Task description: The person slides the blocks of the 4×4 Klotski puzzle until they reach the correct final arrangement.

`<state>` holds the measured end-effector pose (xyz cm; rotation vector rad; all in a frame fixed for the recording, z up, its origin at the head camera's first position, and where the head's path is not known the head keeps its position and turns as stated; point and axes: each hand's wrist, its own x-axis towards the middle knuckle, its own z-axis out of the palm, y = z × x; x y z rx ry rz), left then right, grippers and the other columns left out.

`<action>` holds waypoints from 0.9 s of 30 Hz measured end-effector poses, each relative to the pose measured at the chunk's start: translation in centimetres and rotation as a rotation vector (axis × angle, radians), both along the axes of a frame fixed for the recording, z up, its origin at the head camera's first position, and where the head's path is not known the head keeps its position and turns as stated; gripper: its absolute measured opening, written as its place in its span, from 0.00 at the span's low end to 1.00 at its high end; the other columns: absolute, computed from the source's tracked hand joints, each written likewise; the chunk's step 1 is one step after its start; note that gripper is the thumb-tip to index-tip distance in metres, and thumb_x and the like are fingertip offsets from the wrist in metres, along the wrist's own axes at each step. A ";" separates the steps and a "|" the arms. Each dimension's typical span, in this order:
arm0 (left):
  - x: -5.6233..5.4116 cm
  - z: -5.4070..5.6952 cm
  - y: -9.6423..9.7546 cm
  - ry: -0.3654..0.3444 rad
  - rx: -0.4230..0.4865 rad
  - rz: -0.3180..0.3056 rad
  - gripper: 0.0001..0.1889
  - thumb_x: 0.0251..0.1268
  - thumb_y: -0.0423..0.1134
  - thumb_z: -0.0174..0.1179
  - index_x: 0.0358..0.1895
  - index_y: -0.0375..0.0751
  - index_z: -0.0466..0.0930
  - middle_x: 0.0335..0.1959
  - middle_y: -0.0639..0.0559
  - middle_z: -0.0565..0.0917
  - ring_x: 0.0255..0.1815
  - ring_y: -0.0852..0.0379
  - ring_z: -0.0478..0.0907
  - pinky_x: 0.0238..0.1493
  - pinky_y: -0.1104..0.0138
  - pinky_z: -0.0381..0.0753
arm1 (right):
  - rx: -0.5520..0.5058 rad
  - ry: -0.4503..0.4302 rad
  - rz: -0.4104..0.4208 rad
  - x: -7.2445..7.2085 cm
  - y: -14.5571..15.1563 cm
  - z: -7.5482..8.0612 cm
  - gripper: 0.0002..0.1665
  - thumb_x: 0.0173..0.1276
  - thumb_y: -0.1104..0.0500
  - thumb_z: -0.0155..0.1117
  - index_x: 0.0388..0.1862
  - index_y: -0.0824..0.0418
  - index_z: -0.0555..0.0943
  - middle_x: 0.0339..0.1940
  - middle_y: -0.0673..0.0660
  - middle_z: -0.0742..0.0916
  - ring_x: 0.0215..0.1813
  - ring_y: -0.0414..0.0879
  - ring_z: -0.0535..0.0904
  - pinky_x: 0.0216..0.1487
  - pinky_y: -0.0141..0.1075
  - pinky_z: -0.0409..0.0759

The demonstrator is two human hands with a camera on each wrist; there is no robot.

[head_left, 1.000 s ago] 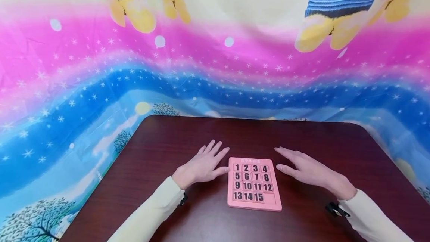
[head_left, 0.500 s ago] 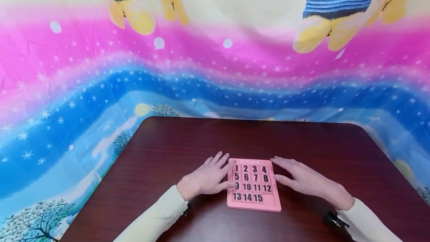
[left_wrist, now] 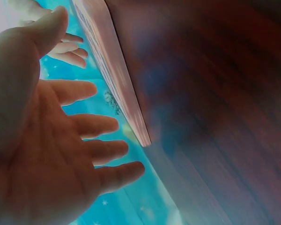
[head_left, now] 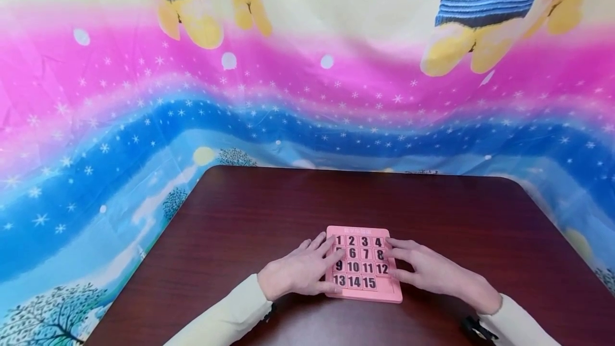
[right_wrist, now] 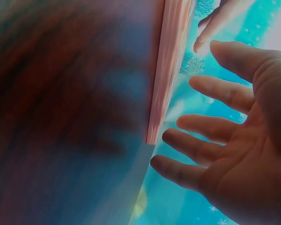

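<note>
A pink number slide puzzle (head_left: 360, 295) lies flat on the dark table, its tiles reading 1 to 15 in order, with a gap at the bottom right corner. My left hand (head_left: 300, 270) reaches over the puzzle's left side, fingers spread; in the head view its fingertips overlap the 5 tile and the lower left frame. At the opposite side my right hand (head_left: 427, 266) has its fingertips over the right edge, near the 8 and 12 tiles. Both wrist views show the palms with extended fingers beside the puzzle's side edge (left_wrist: 126, 89), gripping nothing.
The dark reddish wooden table (head_left: 269, 202) has rounded far corners. Behind it hangs a colourful cloth (head_left: 307, 95) with cartoon figures and snowflakes, reaching down past the table's far and side edges. Black straps (head_left: 475, 330) sit at the wrists.
Both hands have come inward and a little nearer the body, from beside the puzzle to over its left and right edges. The puzzle stays in place.
</note>
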<state>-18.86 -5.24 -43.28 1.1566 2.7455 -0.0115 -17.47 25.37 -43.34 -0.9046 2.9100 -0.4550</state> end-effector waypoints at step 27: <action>1.0 0.1 0.5 -0.031 -0.021 0.056 0.42 0.60 0.68 0.57 0.75 0.54 0.60 0.79 0.45 0.58 0.78 0.42 0.57 0.74 0.53 0.68 | 0.021 -0.028 0.070 1.0 -1.5 0.3 0.08 0.65 0.51 0.68 0.30 0.41 0.77 0.70 0.66 0.74 0.70 0.62 0.70 0.63 0.58 0.75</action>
